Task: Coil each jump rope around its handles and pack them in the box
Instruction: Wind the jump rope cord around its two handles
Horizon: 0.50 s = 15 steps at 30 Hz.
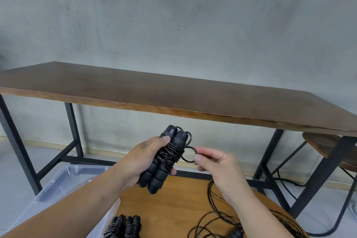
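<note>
Left hand (146,157) has its grip wrapped round the 2 foam handles (164,162), held side by side up in the air over the round worktop (173,199). The rope is already coiled round them a bunch of times, and the right hand (216,164) is pinching the last little loop (190,154) just beside the bundle, so I'd say this one only needs its tail tucked in. 2 wrapped bundles (123,227) lie at the near edge of the worktop, beside the clear box (58,185) on the left, not packed yet as far as I can see. Loose rope (216,220) is sprawled on the right, so at least 1 more to coil.
</note>
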Each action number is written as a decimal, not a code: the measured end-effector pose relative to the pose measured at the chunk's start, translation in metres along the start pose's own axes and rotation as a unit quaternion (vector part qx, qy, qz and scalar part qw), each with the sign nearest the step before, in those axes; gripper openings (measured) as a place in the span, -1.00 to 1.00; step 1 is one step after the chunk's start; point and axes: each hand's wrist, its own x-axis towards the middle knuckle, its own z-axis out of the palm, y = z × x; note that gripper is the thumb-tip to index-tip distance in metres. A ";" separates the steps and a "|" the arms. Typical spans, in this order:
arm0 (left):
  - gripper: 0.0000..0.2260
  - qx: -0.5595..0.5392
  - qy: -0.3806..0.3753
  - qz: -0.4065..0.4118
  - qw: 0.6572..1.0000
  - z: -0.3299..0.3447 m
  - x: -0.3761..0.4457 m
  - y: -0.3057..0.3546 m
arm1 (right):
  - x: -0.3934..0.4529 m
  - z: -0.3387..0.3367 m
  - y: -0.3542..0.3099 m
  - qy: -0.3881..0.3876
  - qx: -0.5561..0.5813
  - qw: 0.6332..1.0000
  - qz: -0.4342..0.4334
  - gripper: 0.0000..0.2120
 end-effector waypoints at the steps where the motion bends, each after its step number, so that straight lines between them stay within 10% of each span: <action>1: -0.69 0.002 -0.001 0.000 1.000 0.000 0.000 0.000 | 0.001 0.000 -0.001 0.004 -0.006 1.000 -0.004 -0.80; 15: -0.75 0.065 0.007 0.049 0.997 0.006 0.001 -0.002 | 0.014 0.012 -0.001 0.099 0.022 0.994 0.035 -0.87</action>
